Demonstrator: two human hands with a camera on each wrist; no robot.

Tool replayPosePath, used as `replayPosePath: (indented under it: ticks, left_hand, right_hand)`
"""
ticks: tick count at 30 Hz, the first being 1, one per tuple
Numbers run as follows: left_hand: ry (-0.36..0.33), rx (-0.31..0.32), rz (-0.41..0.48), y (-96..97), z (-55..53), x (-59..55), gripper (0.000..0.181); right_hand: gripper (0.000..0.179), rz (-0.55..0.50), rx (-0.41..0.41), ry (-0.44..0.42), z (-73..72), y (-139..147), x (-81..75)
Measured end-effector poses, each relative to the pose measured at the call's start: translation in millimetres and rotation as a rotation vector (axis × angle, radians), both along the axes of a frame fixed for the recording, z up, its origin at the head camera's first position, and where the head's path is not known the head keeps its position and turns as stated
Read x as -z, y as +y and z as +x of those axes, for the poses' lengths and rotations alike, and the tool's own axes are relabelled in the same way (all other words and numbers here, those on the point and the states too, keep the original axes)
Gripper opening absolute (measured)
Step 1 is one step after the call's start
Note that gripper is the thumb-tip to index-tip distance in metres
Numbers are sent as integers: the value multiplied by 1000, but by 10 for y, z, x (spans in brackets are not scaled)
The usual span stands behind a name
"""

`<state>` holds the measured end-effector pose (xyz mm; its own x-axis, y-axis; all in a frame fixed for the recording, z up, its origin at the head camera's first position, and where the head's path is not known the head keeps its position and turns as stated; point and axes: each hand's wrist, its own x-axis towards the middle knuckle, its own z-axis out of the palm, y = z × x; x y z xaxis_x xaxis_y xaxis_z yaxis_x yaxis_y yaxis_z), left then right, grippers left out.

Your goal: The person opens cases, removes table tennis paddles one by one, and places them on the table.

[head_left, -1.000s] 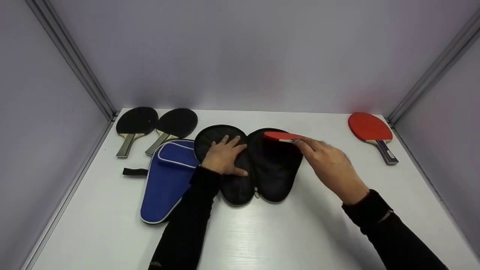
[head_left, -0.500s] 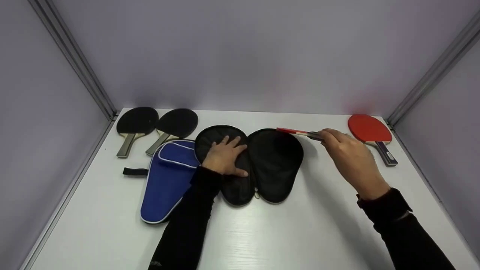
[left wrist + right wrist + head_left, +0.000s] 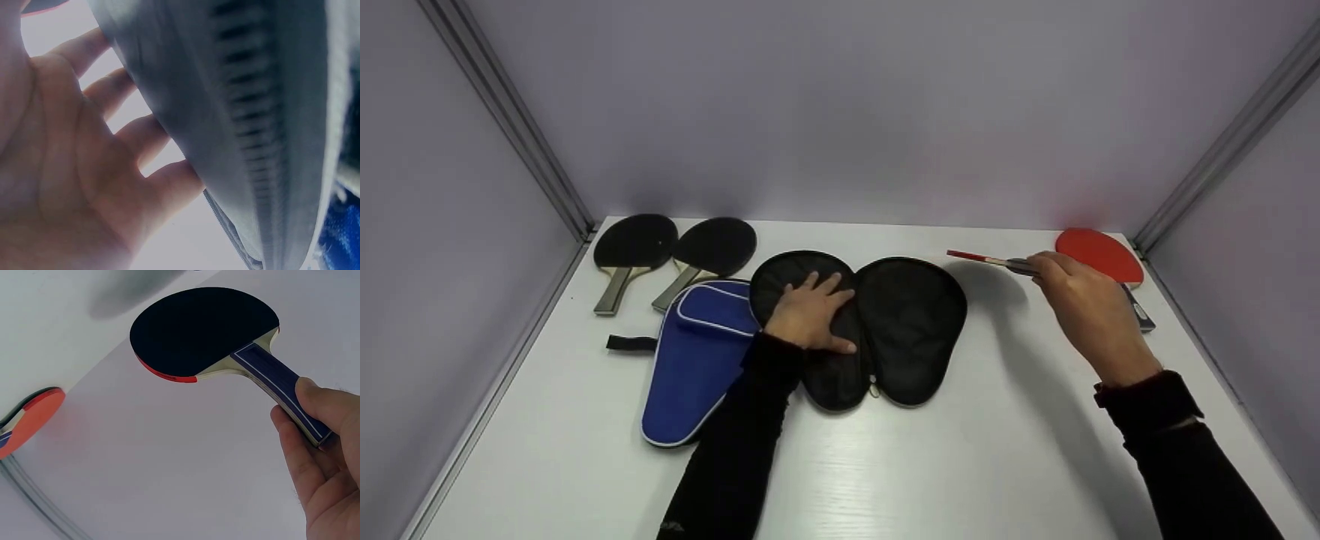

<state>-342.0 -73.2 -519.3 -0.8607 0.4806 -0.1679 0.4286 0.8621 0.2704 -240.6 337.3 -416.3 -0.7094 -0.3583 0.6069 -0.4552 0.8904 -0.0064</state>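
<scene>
An unzipped black paddle case lies spread in two halves at mid-table. My left hand rests on its left half with fingers straight and apart. In the left wrist view those fingers reach to the zippered case edge. My right hand grips a table tennis paddle by its dark blue handle. The paddle is held in the air right of the case, nearly edge-on in the head view. Its black face shows in the right wrist view, with a red rim below.
A blue case with white piping and a black strap lies left, partly under my left forearm. Behind it are two black-faced paddles. A red paddle lies at the back right, partly behind my right hand. Walls enclose the back and sides.
My right hand has moved right with the paddle, from over the case's right half to beyond its edge. The paddle has tilted edge-on. My left hand has stayed put.
</scene>
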Motion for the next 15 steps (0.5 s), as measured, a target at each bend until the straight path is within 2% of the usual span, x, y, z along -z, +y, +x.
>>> replayPosePath:
  ticks: [7,15]
  left_hand:
    - [4,-3,16,13,36,-35,112]
    - [-15,-6,31,9,124,-150,108]
  right_hand:
    - [35,-30,87,-47,-50,173,16]
    - [32,-43,149,-59,-117,351,65]
